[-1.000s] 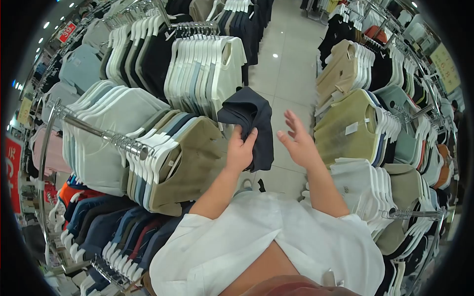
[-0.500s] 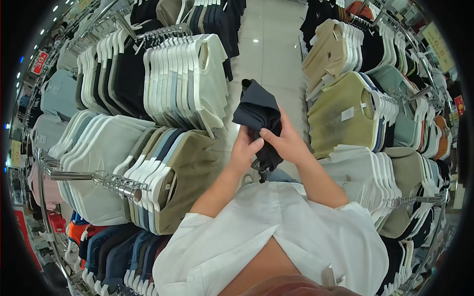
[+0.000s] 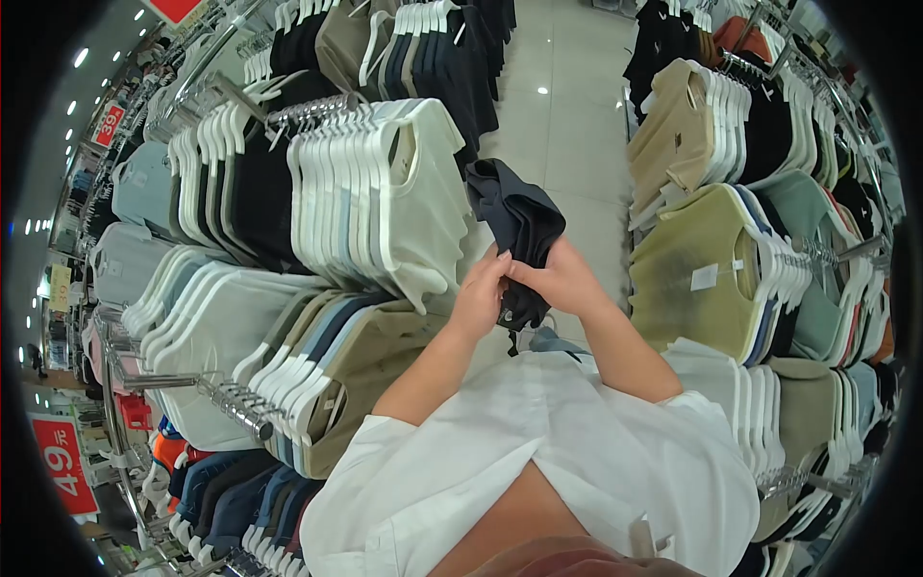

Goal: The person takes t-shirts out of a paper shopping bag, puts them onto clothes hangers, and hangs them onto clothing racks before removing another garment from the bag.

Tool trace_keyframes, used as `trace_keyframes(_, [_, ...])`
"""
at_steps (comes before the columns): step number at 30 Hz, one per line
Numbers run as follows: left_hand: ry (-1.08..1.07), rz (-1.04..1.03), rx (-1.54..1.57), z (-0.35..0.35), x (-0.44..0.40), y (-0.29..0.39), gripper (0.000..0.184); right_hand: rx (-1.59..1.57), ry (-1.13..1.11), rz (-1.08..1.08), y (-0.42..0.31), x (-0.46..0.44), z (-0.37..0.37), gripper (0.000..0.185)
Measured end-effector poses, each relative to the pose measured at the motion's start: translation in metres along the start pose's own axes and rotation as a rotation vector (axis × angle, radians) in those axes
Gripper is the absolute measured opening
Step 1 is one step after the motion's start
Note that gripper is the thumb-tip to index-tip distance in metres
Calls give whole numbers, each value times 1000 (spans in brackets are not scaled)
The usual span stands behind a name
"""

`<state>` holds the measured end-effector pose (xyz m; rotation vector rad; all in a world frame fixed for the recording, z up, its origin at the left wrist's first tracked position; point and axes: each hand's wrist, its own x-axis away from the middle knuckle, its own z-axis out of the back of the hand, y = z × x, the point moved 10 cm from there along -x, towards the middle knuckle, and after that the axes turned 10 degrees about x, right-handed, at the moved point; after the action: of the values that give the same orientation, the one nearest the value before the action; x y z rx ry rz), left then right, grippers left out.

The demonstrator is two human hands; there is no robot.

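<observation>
Both hands hold a bundle of dark navy fabric (image 3: 516, 210) in front of the white shirt. Its upper part flops in loose folds, and a short black strap hangs from its lower end. My left hand (image 3: 479, 296) is closed on the bundle's lower left side, fingertips near the right thumb. Wrapped round the right side is my right hand (image 3: 560, 279), its thumb across the front. The fingers behind the fabric are hidden. I cannot tell what kind of item the bundle is.
Close on the left, a rack with a chrome arm (image 3: 236, 404) carries tops on white hangers. Pale sleeveless tops (image 3: 423, 192) hang farther up. On the right hang olive tops (image 3: 687, 274) and beige tops (image 3: 668, 125). A tiled aisle (image 3: 553, 106) runs between the racks.
My view has turned, so the racks sit lower and farther right. The fabric's folded top has shifted and spread to the right. My left fingers have moved up beside my right thumb.
</observation>
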<state>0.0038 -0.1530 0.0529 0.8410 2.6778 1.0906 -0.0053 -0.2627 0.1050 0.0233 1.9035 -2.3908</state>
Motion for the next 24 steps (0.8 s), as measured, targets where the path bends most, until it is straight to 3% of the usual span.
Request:
trace_keyframes(2, [13,19,-25,5,-24,-4,35,26,-26,-20,-1,-12,16,63])
trace_keyframes(8, [73,-25,-149,-24,-86,0,43,-197,147,-96,43,-47,90,34])
trace_keyframes(13, [46,-93,-149,-65,-128,10,45,-343,376,-189,77,-61,166,35])
trace_keyframes(16, [59,-104,-141,-66,-152,12,46,-786,431,-233,112,-72,196,33])
trace_keyframes(17, [109,-128,-123,-62,-159,12,46,-800,412,-246,117,-73,207,35])
trace_keyframes(19, [150,-286,-368,-48,-176,22,46,-892,424,-226,117,-77,223,37])
trace_keyframes(21, [152,-314,-346,-46,-186,27,46,-960,432,-163,115,-81,237,41])
trace_keyframes(24, [124,-208,-54,-85,-200,40,46,-1023,475,-114,122,-89,257,44])
